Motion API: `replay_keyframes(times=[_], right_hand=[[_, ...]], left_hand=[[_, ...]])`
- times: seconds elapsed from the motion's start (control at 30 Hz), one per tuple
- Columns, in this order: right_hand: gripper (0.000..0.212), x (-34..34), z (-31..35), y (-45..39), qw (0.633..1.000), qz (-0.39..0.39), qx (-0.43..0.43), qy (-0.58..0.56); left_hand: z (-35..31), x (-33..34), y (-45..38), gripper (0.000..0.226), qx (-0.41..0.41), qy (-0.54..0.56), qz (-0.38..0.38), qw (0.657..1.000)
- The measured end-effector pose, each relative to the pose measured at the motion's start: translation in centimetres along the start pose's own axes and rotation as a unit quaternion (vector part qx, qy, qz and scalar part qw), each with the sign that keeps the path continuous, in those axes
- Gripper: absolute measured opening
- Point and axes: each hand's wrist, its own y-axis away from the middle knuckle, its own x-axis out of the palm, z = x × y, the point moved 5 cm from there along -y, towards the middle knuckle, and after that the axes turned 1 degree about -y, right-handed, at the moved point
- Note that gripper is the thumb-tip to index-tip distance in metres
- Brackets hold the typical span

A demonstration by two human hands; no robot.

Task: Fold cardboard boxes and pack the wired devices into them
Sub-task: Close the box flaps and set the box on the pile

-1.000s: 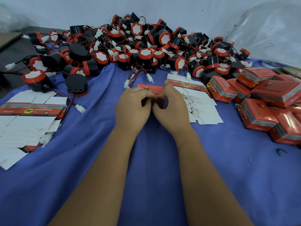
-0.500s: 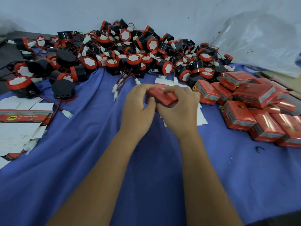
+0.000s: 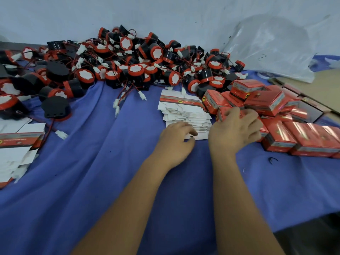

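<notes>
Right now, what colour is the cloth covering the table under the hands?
Blue; the wrinkled table cloth shows plainly in the head view.
</notes>
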Motion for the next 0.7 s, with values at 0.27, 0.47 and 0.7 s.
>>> replay_keyframes(times=[0.27, 0.47, 0.7], right_hand=[[0.048, 4.8, 6.5, 1.6, 0.955, 0.224, -0.187, -0.05], [0.03, 5.7, 7.1, 3.5, 0.97, 0.17, -0.173, 0.029], [0.018, 4.7, 7.8, 4.0, 0.965, 0.061, -0.252, 0.026]], left_hand=[[5.0, -4.7, 0.9, 0.031, -0.163, 0.192, -0.167, 0.953], [6.6, -5.9, 1.8, 0.03, -0.214, 0.468, -0.276, 0.812], [7.1, -6.0, 1.9, 0.02, -0.214, 0.601, -0.273, 0.72]])
